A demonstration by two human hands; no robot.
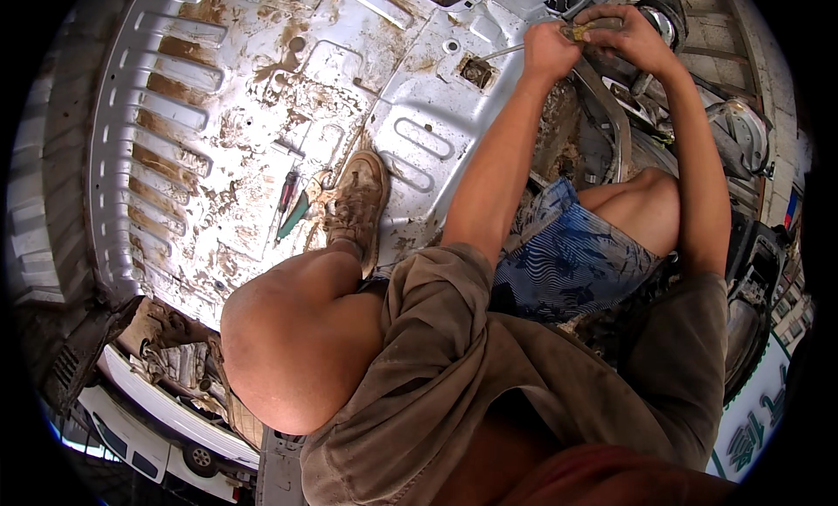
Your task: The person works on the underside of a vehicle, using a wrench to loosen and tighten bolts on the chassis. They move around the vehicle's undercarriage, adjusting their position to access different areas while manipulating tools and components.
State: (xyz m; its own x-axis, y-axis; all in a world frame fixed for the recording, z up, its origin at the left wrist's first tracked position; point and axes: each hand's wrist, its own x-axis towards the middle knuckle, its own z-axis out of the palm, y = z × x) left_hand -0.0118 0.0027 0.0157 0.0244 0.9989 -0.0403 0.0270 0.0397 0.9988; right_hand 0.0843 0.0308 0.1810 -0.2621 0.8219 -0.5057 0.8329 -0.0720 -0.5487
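Gripping a long-shafted hand tool (574, 33) in both hands, just right of the square hole (477, 71) in a dirt-streaked silvery metal panel (419, 96). Closing the left hand (552, 51) in a fist around the tool, on the side nearer the hole, and curling the fingers of the right hand (639, 44) around the yellowish-brown handle, farther right of the hole. Pointing the thin shaft leftward and slightly down to the hole; cannot tell of any contact inside. Resting a dirty brown shoe (356, 201) on the panel, below and left of the hole. Showing, farther left and lower than the hole, a red-and-black screwdriver (287, 190) and, just beside it, a green-handled tool (297, 216) too unclear to name. Wearing a brown shirt (436, 331) and blue patterned shorts (576, 262), both below the hole. Showing also, right of the hole, a curved metal bar (618, 126), and, far below and left of it, a white vehicle (144, 432).
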